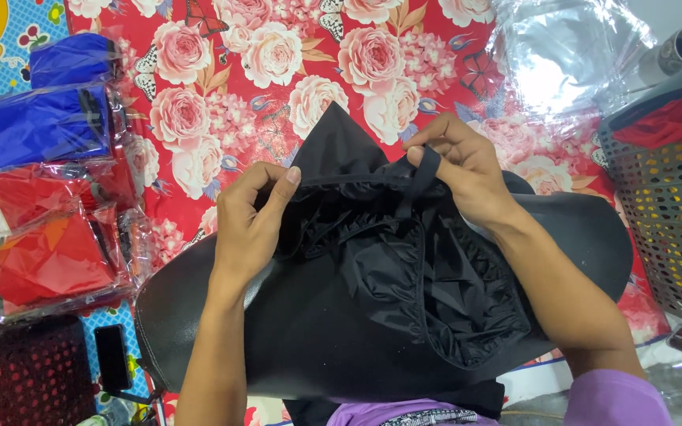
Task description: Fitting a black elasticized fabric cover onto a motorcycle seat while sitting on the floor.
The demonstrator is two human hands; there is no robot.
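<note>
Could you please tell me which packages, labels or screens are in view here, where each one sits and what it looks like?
Blue packets: two clear bags of folded blue fabric, stacked at upper left.
Red packets: clear bags of folded red fabric, just below the blue ones.
Empty clear bag: crumpled, shiny, on the floral cloth at upper right.
Phone: dark slim rectangle, screen off, lower left.
No labels can be made out.
</note>
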